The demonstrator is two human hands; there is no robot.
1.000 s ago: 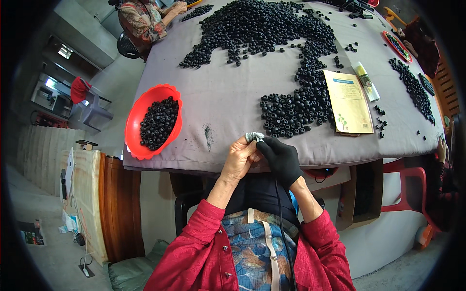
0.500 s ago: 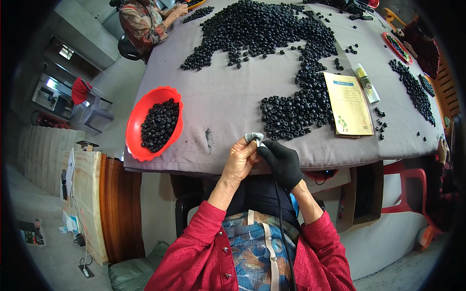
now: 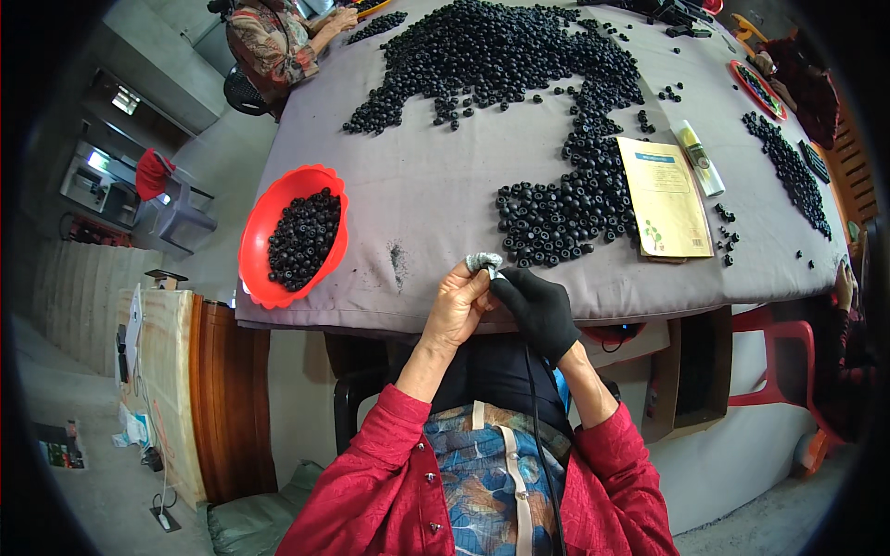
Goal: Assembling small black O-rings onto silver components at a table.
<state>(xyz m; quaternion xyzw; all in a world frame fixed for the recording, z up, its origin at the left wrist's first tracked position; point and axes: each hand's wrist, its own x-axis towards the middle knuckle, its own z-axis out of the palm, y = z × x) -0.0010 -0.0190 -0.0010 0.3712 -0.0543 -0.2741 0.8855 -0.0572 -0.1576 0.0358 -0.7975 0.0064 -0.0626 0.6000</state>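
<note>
My left hand, bare but for a grey-white wrap around a fingertip, is pinched closed at the table's near edge. Facing it, my right hand wears a black glove and its fingers are pressed together. Where the fingertips meet, a small whitish piece shows between the hands; what it is I cannot make out. Beyond my right hand lies a spread of small black ring-like parts, which runs back into a big heap. A red scalloped bowl to the left holds more of them.
A yellow booklet and a tube with a pale cap lie right of the parts. The grey tablecloth has a dark smudge. A co-worker's hands are at far left. Another person sits at right, near a red plate.
</note>
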